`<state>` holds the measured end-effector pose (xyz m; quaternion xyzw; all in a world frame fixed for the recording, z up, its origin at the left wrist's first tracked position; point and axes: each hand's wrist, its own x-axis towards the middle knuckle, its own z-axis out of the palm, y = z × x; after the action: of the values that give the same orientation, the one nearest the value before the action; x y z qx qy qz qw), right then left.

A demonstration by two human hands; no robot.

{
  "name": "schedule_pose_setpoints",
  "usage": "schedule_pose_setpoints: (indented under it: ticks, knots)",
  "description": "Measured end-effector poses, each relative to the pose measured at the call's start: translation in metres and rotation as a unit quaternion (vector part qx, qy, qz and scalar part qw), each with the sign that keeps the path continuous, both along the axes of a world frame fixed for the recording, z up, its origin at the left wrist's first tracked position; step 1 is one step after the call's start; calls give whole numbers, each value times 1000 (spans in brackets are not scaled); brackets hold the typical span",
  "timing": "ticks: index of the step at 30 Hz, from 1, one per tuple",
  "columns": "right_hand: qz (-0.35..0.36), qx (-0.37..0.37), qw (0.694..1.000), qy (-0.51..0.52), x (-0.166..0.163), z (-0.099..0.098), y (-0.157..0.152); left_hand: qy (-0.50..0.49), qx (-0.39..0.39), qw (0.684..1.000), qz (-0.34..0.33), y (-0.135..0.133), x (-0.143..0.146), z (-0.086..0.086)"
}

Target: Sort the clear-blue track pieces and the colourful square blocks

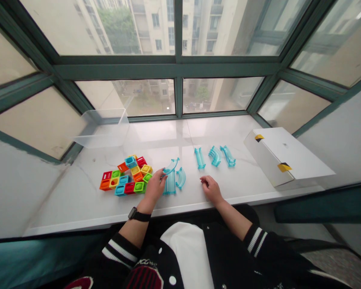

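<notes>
My left hand (155, 186), with a black watch on the wrist, rests on the white windowsill (78, 196) with its fingers pinched on a translucent blue track piece (170, 178). Another curved blue piece (181, 178) lies just right of it. A cluster of coloured square blocks (126, 176) sits directly left of that hand. My right hand (211, 188) lies on the sill with fingers curled loosely, holding nothing. Three more blue track pieces (215, 156) lie farther back, beyond my right hand.
A clear plastic bin (104, 128) stands at the back left by the window. A white cardboard box (284, 156) with yellow-black tape sits at the right end of the sill. Window frames (178, 96) enclose the back and sides.
</notes>
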<state>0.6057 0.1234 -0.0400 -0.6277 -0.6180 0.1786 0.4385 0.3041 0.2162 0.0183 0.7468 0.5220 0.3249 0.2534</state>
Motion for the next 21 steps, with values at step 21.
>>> schedule_pose_setpoints:
  ticks: [21]
  knots:
    - [108, -6, 984, 141, -26, 50, -2, -82, 63, 992, -77, -44, 13, 23]
